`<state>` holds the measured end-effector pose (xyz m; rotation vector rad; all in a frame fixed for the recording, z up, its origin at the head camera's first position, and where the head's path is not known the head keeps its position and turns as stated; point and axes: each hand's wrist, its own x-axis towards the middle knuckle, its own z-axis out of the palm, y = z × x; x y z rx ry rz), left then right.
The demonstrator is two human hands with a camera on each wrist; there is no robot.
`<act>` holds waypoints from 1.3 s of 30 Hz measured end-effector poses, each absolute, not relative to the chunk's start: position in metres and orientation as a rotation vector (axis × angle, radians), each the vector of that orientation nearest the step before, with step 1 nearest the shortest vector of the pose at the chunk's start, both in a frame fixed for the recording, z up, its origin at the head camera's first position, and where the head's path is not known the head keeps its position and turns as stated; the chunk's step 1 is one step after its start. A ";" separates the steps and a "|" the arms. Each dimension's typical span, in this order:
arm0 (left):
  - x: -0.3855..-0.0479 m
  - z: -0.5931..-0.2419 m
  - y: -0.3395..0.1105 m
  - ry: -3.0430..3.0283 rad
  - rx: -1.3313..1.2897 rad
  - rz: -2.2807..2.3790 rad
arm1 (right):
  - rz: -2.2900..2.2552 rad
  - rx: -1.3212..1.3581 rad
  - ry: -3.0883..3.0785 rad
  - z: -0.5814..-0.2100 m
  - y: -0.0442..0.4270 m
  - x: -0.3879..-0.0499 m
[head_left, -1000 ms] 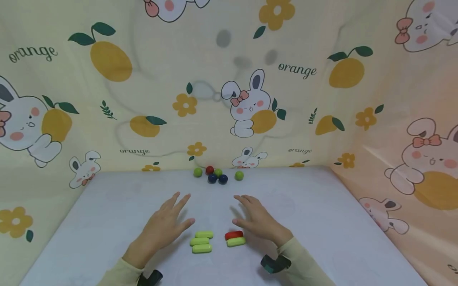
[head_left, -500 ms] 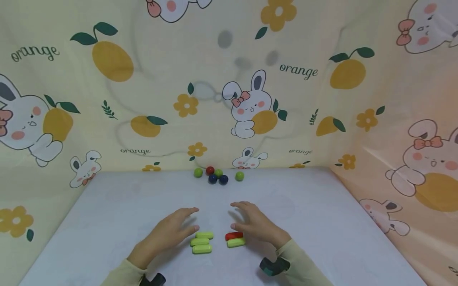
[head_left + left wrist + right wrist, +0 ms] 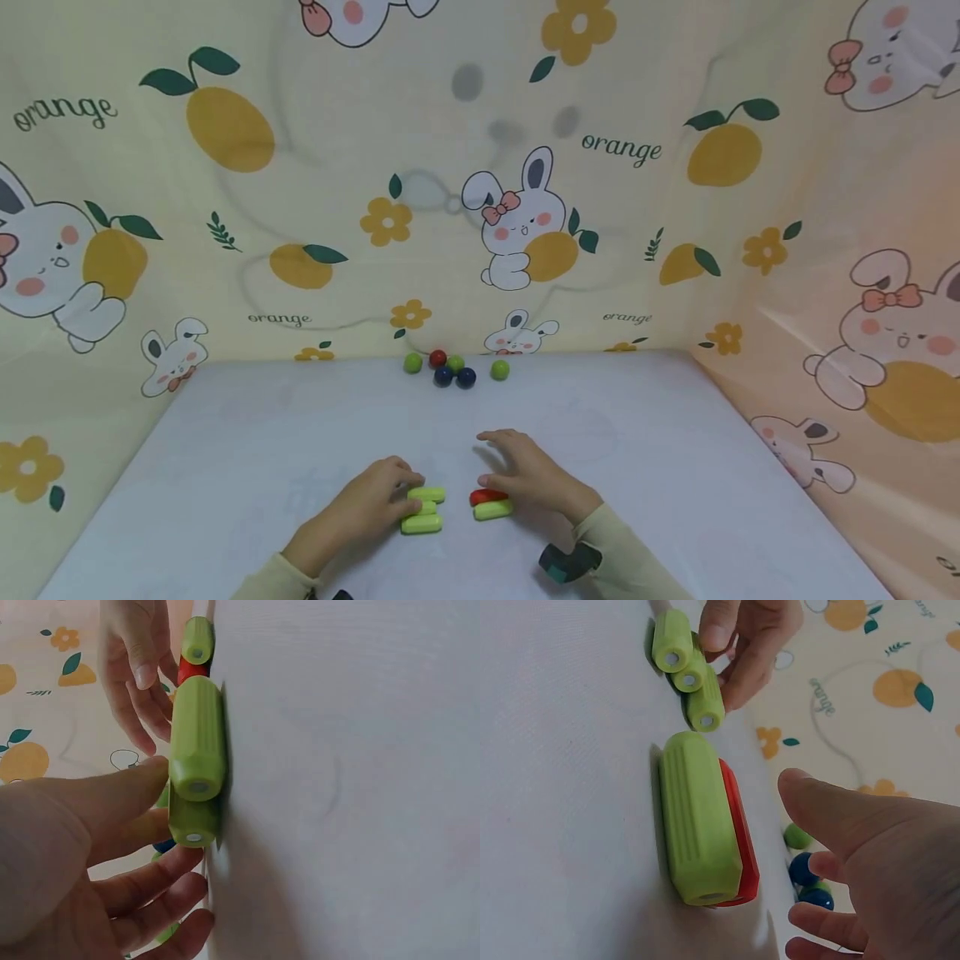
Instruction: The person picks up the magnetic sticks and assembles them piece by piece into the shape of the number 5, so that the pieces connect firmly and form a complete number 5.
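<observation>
Three light-green sticks lie side by side at the table's near middle: a far one [image 3: 426, 494], a middle one [image 3: 429, 507] and a near one [image 3: 422, 524]. My left hand [image 3: 360, 508] is at their left ends, thumb by the middle stick and forefinger beside the far one; in the left wrist view the hand [image 3: 97, 855] has its fingers loosely bent. Whether it touches a stick is unclear. To the right, a red stick [image 3: 489, 497] lies against another green stick [image 3: 492, 510]. Beside this pair hovers my right hand [image 3: 536, 475], fingers spread and holding nothing.
At the white table's [image 3: 300, 417] far edge lie green balls [image 3: 500, 369], a red ball [image 3: 437, 359] and two dark blue balls [image 3: 466, 377]. A patterned cloth [image 3: 450, 275] hangs behind the table and along its sides.
My left hand has come down and toward me, its fingertips now at the three green sticks. The right hand has lowered slightly, staying by the red and green pair. The sticks lie as before.
</observation>
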<state>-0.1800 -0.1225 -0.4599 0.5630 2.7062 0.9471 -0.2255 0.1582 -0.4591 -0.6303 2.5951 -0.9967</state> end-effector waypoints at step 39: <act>-0.204 -0.461 -0.107 2.726 0.503 1.167 | -1.420 -0.150 2.653 -0.473 0.175 -0.322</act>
